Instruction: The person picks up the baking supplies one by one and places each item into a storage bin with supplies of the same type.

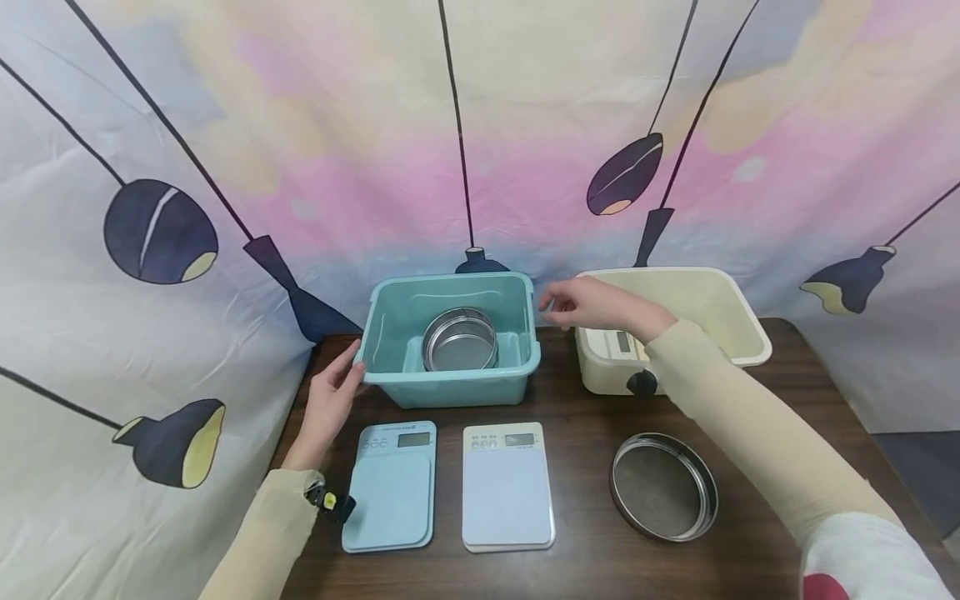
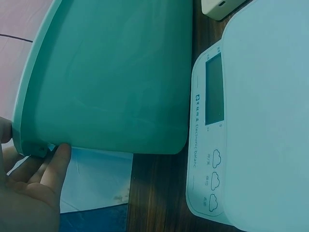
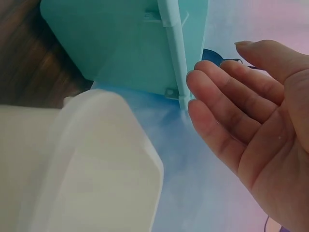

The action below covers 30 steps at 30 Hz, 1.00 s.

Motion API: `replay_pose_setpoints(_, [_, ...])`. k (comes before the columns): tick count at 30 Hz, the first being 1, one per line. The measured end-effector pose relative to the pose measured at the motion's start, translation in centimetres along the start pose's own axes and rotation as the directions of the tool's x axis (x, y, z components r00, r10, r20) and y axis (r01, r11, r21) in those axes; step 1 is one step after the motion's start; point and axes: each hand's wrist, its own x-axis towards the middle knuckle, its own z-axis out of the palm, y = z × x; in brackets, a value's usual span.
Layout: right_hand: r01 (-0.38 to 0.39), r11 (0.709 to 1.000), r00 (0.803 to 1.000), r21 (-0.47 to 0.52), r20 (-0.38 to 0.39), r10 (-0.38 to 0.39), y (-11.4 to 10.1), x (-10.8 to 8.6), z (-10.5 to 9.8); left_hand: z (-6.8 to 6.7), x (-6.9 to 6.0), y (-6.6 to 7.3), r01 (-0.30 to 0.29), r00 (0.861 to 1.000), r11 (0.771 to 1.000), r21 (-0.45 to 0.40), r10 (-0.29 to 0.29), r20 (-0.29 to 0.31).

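A teal plastic basin [image 1: 450, 390] stands at the back of the table with a round metal sieve [image 1: 460, 354] inside it. My left hand [image 1: 330, 400] grips its front left corner. In the left wrist view, the fingers [image 2: 58, 166] curl under the basin's rim. Near the basin's right rim, my right hand [image 1: 600, 304] hovers with loosely bent fingers and holds nothing. The right wrist view shows its palm and fingers [image 3: 231, 92] close to the teal rim. Below the right forearm is a cream basin [image 1: 607, 377], partly covered by the sleeve.
In front of the teal basin lie a light blue electronic scale [image 1: 390, 500] and a white scale [image 1: 507, 500]. Another round metal sieve [image 1: 663, 487] lies at the right. Inside the cream basin, a white device with a display [image 1: 609, 343] is partly visible. A patterned cloth [image 1: 337, 125] hangs behind the table.
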Motion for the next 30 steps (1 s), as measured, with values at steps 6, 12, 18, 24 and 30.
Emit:
replay_pose_setpoints(6, [0.002, 0.999, 1.000, -0.036, 0.004, -0.002, 0.4, -2.2, 0.1, -0.1, 0.0, 0.0, -0.007, 1.000, 1.000, -0.002, 0.007, 0.005])
replay_pose_setpoints(12, [-0.005, 0.999, 1.000, -0.048, -0.013, 0.004, 0.5, -4.3, 0.1, -0.1, 0.0, -0.2, -0.006, 1.000, 1.000, -0.004, 0.006, 0.002])
replay_pose_setpoints(18, [0.016, 0.998, 0.999, -0.059, -0.039, -0.018, 0.6, -6.2, 0.3, -0.1, -0.1, -0.3, -0.006, 1.000, 1.000, -0.007, 0.006, 0.002])
replay_pose_setpoints(24, [0.002, 0.996, 0.998, -0.084, -0.056, -0.006, 0.4, -8.7, 0.5, -0.1, -0.1, -0.3, 0.001, 1.000, 1.000, -0.008, -0.001, 0.009])
replay_pose_setpoints(30, [0.049, 0.994, 0.994, -0.094, -0.089, -0.057, 0.6, -11.3, 0.9, -0.1, 0.0, -0.2, -0.009, 1.000, 1.000, -0.005, 0.009, 0.009])
